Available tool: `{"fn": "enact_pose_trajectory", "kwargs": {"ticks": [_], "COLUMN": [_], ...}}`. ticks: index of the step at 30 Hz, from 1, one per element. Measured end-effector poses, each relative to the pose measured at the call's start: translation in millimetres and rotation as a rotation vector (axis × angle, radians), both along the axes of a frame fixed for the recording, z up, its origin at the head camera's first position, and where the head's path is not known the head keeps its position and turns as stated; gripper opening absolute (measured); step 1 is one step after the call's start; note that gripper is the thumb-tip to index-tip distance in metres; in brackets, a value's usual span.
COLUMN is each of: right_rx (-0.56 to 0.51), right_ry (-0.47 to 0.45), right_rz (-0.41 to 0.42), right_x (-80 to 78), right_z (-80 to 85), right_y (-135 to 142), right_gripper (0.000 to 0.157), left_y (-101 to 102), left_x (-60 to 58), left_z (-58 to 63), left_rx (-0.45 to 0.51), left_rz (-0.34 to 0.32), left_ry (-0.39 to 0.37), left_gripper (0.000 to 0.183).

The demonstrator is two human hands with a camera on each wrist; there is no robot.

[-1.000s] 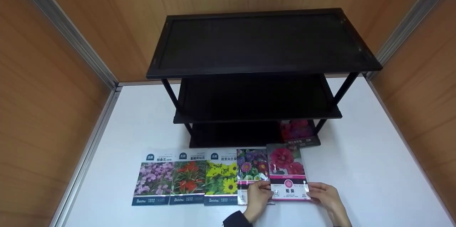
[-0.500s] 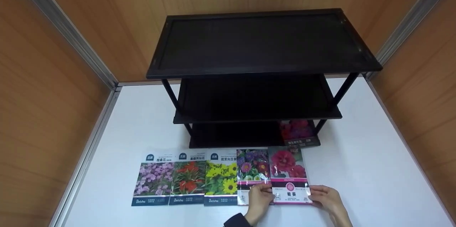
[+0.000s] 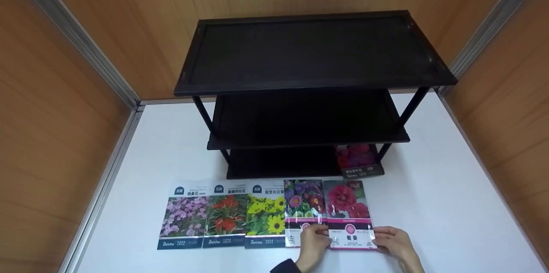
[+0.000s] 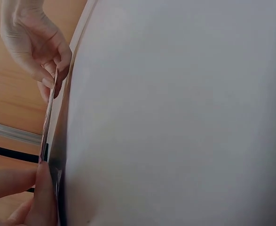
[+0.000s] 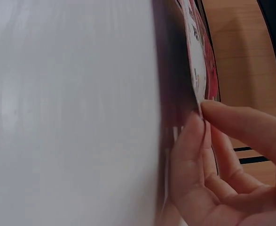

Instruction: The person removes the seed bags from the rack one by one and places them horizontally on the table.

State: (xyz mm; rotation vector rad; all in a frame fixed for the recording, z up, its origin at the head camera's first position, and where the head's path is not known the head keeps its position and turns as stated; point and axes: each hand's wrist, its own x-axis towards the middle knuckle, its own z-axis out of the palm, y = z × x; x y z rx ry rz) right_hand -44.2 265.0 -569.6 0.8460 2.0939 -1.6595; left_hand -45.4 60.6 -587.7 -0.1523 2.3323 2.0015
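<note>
A seed packet with pink-red flowers and a pink stripe [image 3: 348, 204] lies between both hands at the right end of a row in the head view. My left hand [image 3: 313, 243] pinches its lower left edge, while my right hand [image 3: 395, 244] pinches its lower right edge. Seen edge-on in the right wrist view, the packet [image 5: 199, 61] runs up from between the thumb and index finger of my right hand [image 5: 227, 165]. Left of it is a packet with purple, pink and white flowers [image 3: 303, 200], its lower part overlapped by my left hand.
Further left lie packets with yellow [image 3: 266, 217], red [image 3: 226, 217] and lilac flowers [image 3: 184, 217]. Behind the row stands a black three-tier shelf [image 3: 300, 54]; another flower packet [image 3: 358, 161] sits on its lowest tier. Wooden panels [image 3: 60, 144] enclose the white table [image 3: 437, 187].
Both hands have drawn the pink-red packet slightly down toward the person. Its top now sits level with the neighbouring packet and covers less of the packet on the lowest tier.
</note>
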Motion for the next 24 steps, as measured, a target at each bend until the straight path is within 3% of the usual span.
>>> {"fn": "enact_pose_trajectory", "kwargs": {"ticks": [9, 24], "right_rx": [0.021, 0.142], "right_ry": [0.017, 0.033], "right_rz": [0.026, 0.096], "right_x": [-2.1, -2.6], "right_z": [0.9, -1.4], "right_y": [-1.5, -4.3], "right_gripper": [0.035, 0.034], "left_y": [-1.8, -1.4], "left_x": [-0.5, -0.6], "left_z": [1.5, 2.2], "left_rx": [-0.05, -0.257], "left_rz": [-0.021, -0.061], "left_ry": [0.01, 0.091], "left_gripper": [0.026, 0.026]}}
